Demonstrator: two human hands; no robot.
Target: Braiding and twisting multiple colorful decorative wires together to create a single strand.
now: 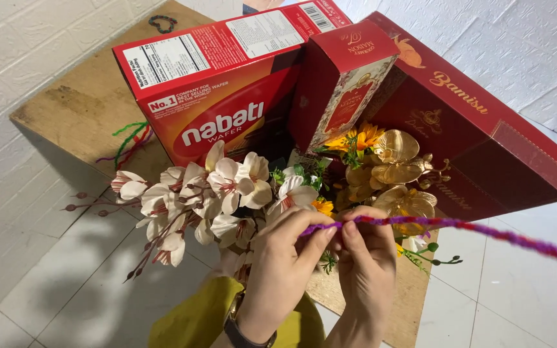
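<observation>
Over a white tiled floor [66,283] and a wooden board [78,109] bearing red boxes [227,96] and flowers [227,187], the left hand [285,264] and right hand [365,264] both pinch a purple pipe cleaner [459,227], fingertips close together as if to twist it, its length trailing right.

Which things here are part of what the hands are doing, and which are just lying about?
In hand:
left hand
right hand
fuzzy purple-and-red chenille stem
white artificial orchid spray
gold artificial orchid blooms

Lying about:
red wafer box
tall dark red carton
large maroon gift box
loose coloured stems
</observation>
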